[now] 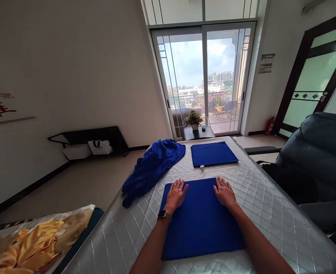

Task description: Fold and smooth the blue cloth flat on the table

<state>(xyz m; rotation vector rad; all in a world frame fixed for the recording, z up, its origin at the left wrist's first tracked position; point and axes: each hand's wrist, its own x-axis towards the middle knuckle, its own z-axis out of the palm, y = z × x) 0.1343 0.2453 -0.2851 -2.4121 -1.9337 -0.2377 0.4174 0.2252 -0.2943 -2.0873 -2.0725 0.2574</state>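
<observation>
Blue flat cloth (202, 224) stretches toward six o'clock beneath left hand (174, 196) at eleven, right hand (225, 195) at one, fingers (220, 183) extended, grasping nothing.

Left grip (176, 196), bare hand, palm down and flat, fingers uncurled and pointing forward with a slight lean inward, thumb (185, 188) out toward the other side; left wrist (165, 214) roughly in line with the bare left forearm (152, 243), which comes up from the bottom edge angled inward. Right grip (225, 193), also bare, near mirror pose: palm down, fingers extended and a bit spread, thumb inward, bare right forearm (259, 238) slanting in more strongly from lower right. Both hands apart, about level, backs facing up.
</observation>
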